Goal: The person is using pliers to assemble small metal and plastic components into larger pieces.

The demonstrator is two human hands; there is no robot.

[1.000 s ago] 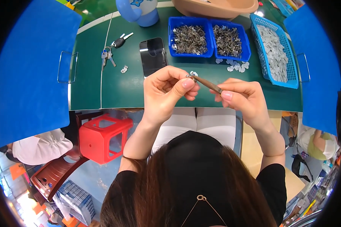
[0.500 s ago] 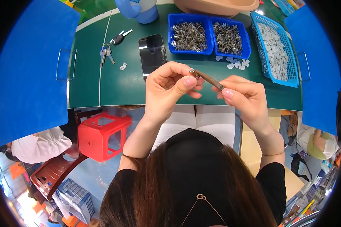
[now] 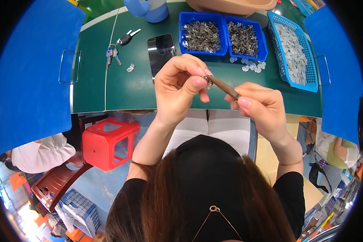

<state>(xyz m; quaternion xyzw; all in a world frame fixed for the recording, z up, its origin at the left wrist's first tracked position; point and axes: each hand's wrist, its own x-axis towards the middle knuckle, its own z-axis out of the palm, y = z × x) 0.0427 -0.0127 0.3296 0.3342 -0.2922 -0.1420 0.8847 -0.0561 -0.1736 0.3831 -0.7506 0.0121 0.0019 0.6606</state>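
I see the left hand [image 3: 180,90] pinching a small metal piece [image 3: 208,82] at the tip of the brown stick [image 3: 224,87], the right hand [image 3: 259,109] clenched on its 4 o'clock end, above the green bench [image 3: 137,90]; misaligned, the piece may slip free.

A green tabletop [image 3: 141,92] carries a dark phone [image 3: 161,50] lying flat, with a bunch of keys [image 3: 113,54] to its left and a small clear piece [image 3: 130,67] just below them. Two blue bins [image 3: 224,38] of small metal parts sit side by side beyond the phone. To their right stands a blue basket [image 3: 294,50] of pale pieces, and a few pale pieces [image 3: 248,64] lie loose between them. A red stool [image 3: 109,141] stands below the tabletop's near edge.
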